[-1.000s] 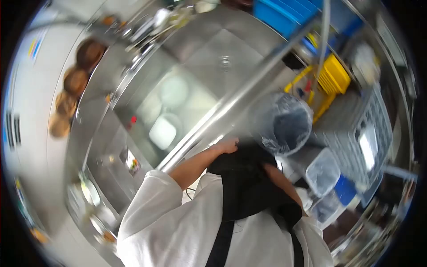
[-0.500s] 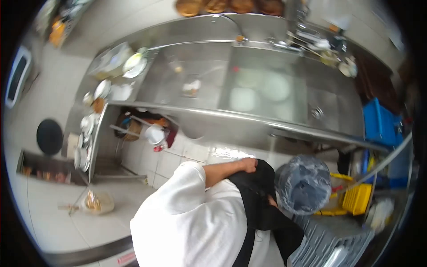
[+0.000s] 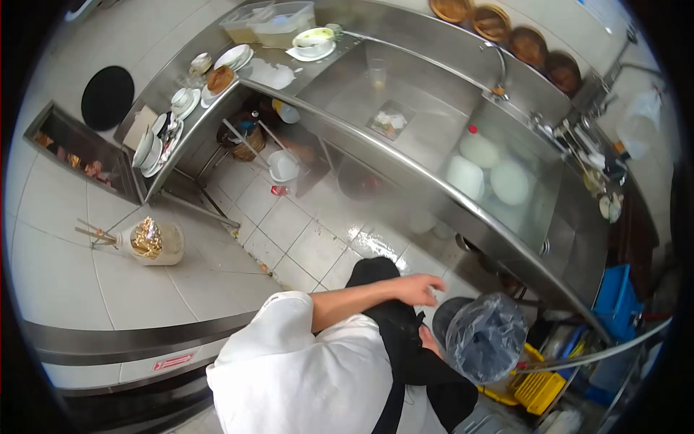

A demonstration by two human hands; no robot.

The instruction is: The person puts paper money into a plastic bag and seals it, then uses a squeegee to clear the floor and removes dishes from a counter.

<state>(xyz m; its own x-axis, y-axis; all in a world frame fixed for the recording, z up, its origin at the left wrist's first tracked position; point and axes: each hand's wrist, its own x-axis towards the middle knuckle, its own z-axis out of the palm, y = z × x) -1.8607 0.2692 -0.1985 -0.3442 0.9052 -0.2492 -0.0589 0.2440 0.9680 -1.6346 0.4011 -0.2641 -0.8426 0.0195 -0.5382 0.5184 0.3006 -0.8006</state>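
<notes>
Its fingers loosely curled and parted, the left hand hovers by a black apron; the right hand, partly hidden at the cloth, cannot be read. A lined bin stands just beside, near steel sinks.

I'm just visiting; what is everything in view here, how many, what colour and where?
Sink basins: three, steel, along the counter
Submerged dishes: three visible, whitish, middle basin
Cup: one, clear, left basin
Stacked dishes: several, mostly white, counter's left part
Tubs: two, clear, beside them
Round wooden pieces: four, brown, behind the sinks
Disc: one, black, upper left
Jar: one, clear, lower left
Bucket: one, white, under the counter
Bag-lined bin: one, dark, beside the hands
Basket: one, yellow, lower right
Container: one, blue, right
Apron: one, black, worn
Left hand: one, bare, grip empty
Right hand: one, bare, partly hidden
</notes>
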